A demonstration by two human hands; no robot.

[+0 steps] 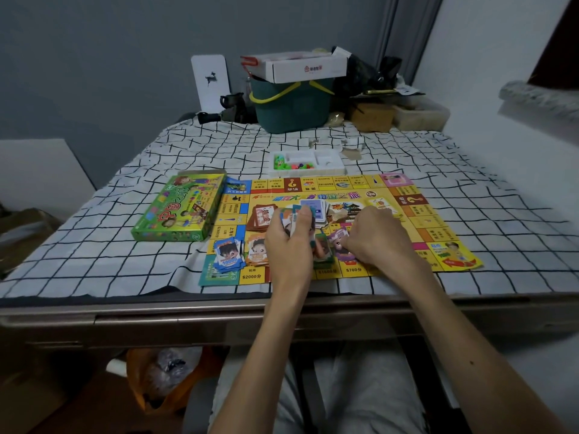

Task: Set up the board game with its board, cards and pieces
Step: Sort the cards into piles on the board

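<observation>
The yellow game board (416, 214) lies flat on the checked cloth. My left hand (289, 242) grips a fanned stack of cards (296, 219) above the board's middle. My right hand (376, 239) reaches down to a purple banknote pile (340, 241) and pinches its top note. A blue banknote pile (229, 254) and an orange one (257, 252) sit along the board's near edge. A brown card stack (261, 217) and a loose card heap (319, 208) lie in the centre. The white tray (305, 164) with coloured pieces stands behind the board.
The green game box (181, 208) lies left of the board. A teal basket (293, 104) with a white carton on it, a brown box and dark clutter stand at the table's back. The table's metal edge (188, 311) runs in front of me.
</observation>
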